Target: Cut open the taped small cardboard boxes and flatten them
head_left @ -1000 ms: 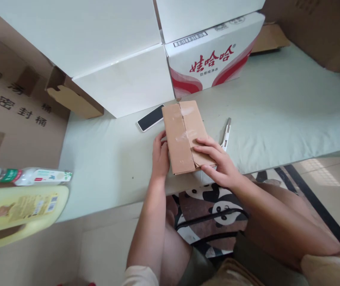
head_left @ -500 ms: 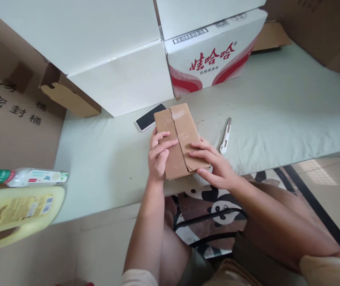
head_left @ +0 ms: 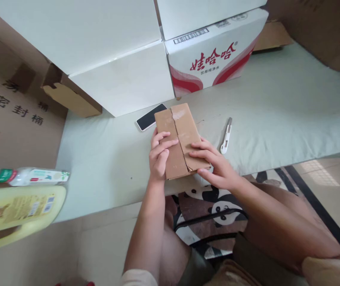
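Both hands, left hand (head_left: 158, 157) and right hand (head_left: 214, 165), fingers flat, gripping cardboard box (head_left: 179, 137).

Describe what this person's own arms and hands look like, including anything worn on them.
Both forearms are bare. The left hand and right hand carry no gloves, rings or watch that can be seen, and the fingers are bare. A pale, cream-coloured short sleeve shows at the left upper arm, another at the right.

Since a second ago the left hand (head_left: 158, 155) has curled over the cardboard box (head_left: 179, 137) (which slid leftward).
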A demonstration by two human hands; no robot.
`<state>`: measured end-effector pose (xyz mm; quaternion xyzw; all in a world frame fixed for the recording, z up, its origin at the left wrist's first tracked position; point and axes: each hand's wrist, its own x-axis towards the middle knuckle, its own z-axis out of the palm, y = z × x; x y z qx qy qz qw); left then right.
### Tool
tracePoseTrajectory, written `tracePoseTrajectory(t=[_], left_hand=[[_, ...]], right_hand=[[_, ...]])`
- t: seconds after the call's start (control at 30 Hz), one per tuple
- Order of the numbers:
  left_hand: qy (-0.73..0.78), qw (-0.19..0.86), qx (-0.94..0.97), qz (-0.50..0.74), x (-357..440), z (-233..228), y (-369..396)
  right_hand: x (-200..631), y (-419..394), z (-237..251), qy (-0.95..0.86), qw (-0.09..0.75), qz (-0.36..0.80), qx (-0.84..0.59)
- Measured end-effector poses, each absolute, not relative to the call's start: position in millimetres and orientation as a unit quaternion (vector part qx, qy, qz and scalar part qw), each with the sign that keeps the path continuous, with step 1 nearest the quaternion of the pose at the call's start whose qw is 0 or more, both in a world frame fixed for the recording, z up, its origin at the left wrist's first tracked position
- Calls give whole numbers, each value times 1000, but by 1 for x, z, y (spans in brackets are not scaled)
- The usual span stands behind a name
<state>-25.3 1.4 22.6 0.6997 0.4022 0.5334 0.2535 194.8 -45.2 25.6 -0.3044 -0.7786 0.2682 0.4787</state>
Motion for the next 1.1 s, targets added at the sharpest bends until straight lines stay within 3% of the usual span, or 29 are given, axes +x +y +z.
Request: tracePoseTrajectory(t=[1.1], left_hand=[[385,263,697,545,-25,20,-1]], right_hand=[[193,-43,21,-777,496,252,-296]])
